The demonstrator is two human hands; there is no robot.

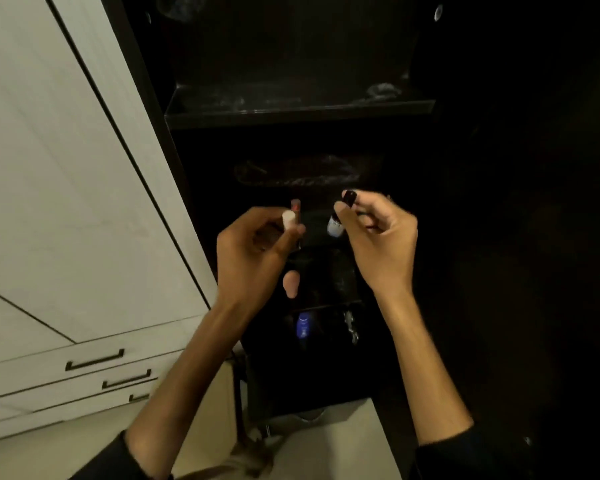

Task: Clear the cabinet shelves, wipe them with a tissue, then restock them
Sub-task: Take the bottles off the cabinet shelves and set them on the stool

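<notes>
Left hand point(257, 244) gripping a white-capped tube point(289, 218), right hand point(374, 233) pinching a small black-capped bottle point(340, 216), both raised before the dark cabinet's middle shelf point(298, 114), probably for restocking; blue bottle point(303, 326) lower down.
</notes>
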